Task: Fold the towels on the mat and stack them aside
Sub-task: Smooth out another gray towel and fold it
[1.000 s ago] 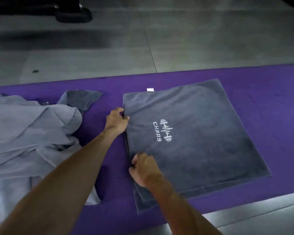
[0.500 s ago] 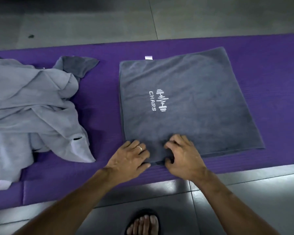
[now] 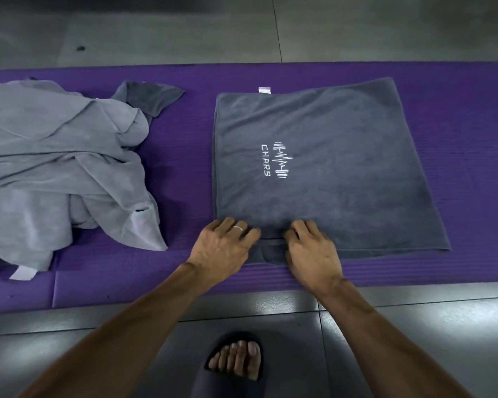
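1. Floor (image 3: pixel 385 33): grey tiles with dark joints fill the far and near parts of the head view; the near tiles carry bright reflections.
2. Mat (image 3: pixel 184 168): a purple ribbed mat runs across the whole width of the view, lying flat on the floor between the two tiled strips.
3. Folded towel (image 3: pixel 342 168): a dark grey towel lies flat on the right half of the mat, roughly square, with its near edge close to the mat's near border. A small white label (image 3: pixel 264 90) projects from its far edge.
4. Towel heap (image 3: pixel 55 168): a crumpled, paler grey pile of towels lies on the left half of the mat, apart from the folded towel, with bare mat between them. A darker grey corner sticks out at its far right side.
5. Logo (image 3: pixel 276 160): white stitched lettering "CHARS" beside a barbell-and-pulse emblem, set left of the folded towel's centre and turned sideways to the viewer.
6. Left hand (image 3: pixel 224 248): placed at the towel's near left corner, fingers curled onto the cloth and gripping its edge; a ring shows on one finger.
7. Right hand (image 3: pixel 311 251): just beside the left, fingers bent and pinching the same near edge, where a small flap of cloth bunches between the two hands.
8. Sandalled foot (image 3: pixel 236 360): on the near tiles, below the hands.
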`<act>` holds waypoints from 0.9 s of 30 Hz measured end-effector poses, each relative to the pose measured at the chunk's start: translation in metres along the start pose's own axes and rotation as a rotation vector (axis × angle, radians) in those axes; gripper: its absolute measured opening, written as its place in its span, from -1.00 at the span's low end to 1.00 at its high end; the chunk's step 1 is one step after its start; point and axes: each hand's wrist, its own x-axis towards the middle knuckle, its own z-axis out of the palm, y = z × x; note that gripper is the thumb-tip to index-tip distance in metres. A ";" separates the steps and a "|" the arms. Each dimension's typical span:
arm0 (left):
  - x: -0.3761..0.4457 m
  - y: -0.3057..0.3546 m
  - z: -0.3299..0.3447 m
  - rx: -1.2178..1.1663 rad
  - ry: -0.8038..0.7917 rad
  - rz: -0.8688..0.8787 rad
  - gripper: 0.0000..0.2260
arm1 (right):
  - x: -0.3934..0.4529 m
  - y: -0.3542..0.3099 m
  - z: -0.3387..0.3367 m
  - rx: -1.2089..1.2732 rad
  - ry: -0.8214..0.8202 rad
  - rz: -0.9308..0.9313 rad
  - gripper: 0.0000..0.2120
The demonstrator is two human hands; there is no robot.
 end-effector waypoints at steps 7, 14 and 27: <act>0.009 0.003 -0.003 -0.044 0.064 0.083 -0.86 | -0.005 0.006 0.002 0.035 0.159 -0.060 -0.74; -0.022 -0.008 0.001 -0.025 -0.082 0.255 -0.94 | -0.028 0.001 0.016 -0.035 0.183 -0.147 -0.83; 0.107 0.075 0.038 -0.113 -0.307 0.245 -0.50 | -0.069 0.148 -0.019 -0.139 0.057 0.470 -0.57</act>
